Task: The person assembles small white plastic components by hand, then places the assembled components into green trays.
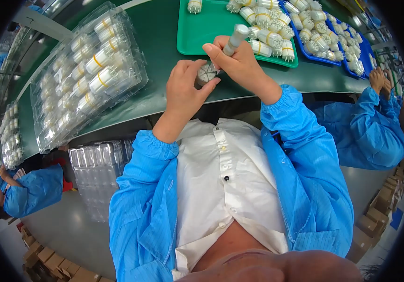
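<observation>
My left hand [184, 83] has its fingers and thumb curled round a short grey cylinder [207, 73] with a star of spokes on its top face. It stands at the table's near edge, between my hands. My right hand [240, 63] is wrapped round a slim hand tool with a white-and-grey barrel handle [234, 39]. The handle leans up and away; the tool's lower end points at the cylinder, mostly hidden by my fingers. Whether its tip touches the cylinder I cannot tell. Just beyond my right hand lies a green tray [197, 35] with many white cylinders [270, 37] ringed by yellow bands.
Stacked clear plastic blister trays [134, 70] filled with white cylinders stand on the green table [157, 28] at left. Blue trays [312, 57] of similar parts sit at right. Empty clear trays [94, 174] are piled below the table. Co-workers in blue [357, 127] sit on both sides.
</observation>
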`<action>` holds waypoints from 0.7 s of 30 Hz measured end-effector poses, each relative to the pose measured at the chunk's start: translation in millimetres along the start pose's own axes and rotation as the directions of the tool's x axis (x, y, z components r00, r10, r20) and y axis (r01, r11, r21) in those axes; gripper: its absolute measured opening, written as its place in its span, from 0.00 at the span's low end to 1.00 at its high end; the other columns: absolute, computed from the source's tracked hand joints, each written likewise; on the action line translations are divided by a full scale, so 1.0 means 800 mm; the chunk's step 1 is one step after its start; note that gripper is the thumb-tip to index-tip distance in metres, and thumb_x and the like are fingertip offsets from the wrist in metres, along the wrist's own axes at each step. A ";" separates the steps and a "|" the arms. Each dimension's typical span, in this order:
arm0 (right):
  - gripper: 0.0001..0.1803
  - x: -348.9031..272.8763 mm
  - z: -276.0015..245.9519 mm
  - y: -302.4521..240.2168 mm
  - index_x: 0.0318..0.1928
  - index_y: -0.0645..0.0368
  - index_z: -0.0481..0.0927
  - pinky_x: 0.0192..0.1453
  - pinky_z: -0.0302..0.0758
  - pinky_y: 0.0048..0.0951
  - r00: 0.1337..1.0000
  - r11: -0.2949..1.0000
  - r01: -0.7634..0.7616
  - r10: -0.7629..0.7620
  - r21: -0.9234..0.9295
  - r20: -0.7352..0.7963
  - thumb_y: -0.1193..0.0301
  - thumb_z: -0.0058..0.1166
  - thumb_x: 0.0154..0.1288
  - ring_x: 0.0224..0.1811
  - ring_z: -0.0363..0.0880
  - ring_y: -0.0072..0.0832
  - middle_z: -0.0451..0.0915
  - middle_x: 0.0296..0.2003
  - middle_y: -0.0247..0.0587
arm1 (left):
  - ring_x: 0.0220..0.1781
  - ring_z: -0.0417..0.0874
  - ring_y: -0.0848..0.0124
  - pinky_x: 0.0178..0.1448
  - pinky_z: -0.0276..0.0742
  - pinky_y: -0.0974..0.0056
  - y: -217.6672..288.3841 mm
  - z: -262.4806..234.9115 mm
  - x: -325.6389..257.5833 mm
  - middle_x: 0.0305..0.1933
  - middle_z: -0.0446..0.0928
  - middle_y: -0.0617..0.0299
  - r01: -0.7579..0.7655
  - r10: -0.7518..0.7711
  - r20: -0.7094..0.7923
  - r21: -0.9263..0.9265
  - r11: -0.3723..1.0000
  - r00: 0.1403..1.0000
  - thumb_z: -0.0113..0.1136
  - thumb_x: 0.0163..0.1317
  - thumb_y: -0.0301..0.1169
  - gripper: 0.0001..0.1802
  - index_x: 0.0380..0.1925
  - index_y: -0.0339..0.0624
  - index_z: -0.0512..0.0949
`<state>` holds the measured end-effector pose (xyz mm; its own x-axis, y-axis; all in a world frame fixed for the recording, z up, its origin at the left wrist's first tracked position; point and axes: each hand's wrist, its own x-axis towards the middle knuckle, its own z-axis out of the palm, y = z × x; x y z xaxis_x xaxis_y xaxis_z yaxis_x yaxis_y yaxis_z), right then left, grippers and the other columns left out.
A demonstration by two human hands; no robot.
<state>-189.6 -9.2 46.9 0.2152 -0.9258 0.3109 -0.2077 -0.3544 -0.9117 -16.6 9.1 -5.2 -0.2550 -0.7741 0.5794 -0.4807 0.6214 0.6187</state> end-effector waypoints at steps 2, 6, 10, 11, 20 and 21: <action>0.19 0.001 -0.002 -0.028 0.25 0.56 0.71 0.27 0.63 0.22 0.986 0.985 -0.166 0.167 -0.039 0.019 0.64 0.55 0.76 0.23 0.66 0.13 0.72 0.20 0.27 | 0.38 0.78 0.63 0.40 0.76 0.61 -0.002 -0.004 0.000 0.38 0.76 0.60 0.031 -0.031 -0.011 0.004 1.000 0.999 0.76 0.47 0.26 0.25 0.48 0.41 0.80; 0.19 -0.004 -0.010 -0.012 0.24 0.56 0.72 0.28 0.64 0.22 0.995 0.982 -0.047 0.062 0.185 -0.079 0.66 0.54 0.76 0.24 0.67 0.14 0.72 0.20 0.28 | 0.40 0.79 0.62 0.42 0.77 0.62 0.000 -0.012 0.002 0.43 0.79 0.58 0.065 -0.064 0.026 -0.066 0.996 0.998 0.74 0.47 0.25 0.26 0.49 0.40 0.79; 0.19 0.002 -0.008 0.004 0.23 0.58 0.72 0.28 0.65 0.23 0.997 0.991 -0.007 0.018 0.134 -0.081 0.68 0.54 0.76 0.24 0.67 0.15 0.71 0.20 0.28 | 0.46 0.79 0.56 0.48 0.77 0.57 0.000 -0.016 0.009 0.47 0.80 0.54 0.078 -0.063 0.124 -0.119 0.990 0.990 0.70 0.46 0.23 0.25 0.49 0.38 0.78; 0.19 0.004 -0.005 0.006 0.23 0.58 0.72 0.27 0.64 0.23 0.998 0.996 -0.001 0.006 0.087 -0.058 0.68 0.54 0.75 0.23 0.66 0.15 0.71 0.20 0.28 | 0.45 0.79 0.58 0.46 0.78 0.60 -0.002 -0.015 0.011 0.47 0.80 0.55 0.028 -0.016 0.121 -0.101 0.994 0.993 0.69 0.46 0.22 0.26 0.50 0.39 0.78; 0.20 0.014 0.005 0.003 0.22 0.60 0.69 0.23 0.56 0.29 0.999 0.999 0.033 -0.033 -0.005 -0.007 0.68 0.58 0.73 0.21 0.59 0.18 0.66 0.18 0.30 | 0.48 0.78 0.52 0.50 0.75 0.52 0.002 -0.015 0.014 0.47 0.78 0.52 0.067 -0.058 0.151 -0.052 0.996 0.987 0.77 0.46 0.29 0.28 0.49 0.37 0.77; 0.20 0.014 0.006 0.004 0.22 0.60 0.69 0.23 0.56 0.29 1.000 1.000 0.027 -0.027 -0.005 -0.009 0.68 0.58 0.73 0.21 0.59 0.18 0.66 0.18 0.30 | 0.48 0.78 0.52 0.50 0.75 0.52 0.001 -0.014 0.013 0.47 0.78 0.52 0.070 -0.060 0.157 -0.054 0.996 0.986 0.77 0.46 0.29 0.28 0.49 0.37 0.77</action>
<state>-183.6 -20.0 46.1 0.2119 -0.9170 0.3381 -0.2062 -0.3801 -0.9017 -10.2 2.6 7.7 -0.3542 -0.8195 0.4506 -0.4509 0.5717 0.6854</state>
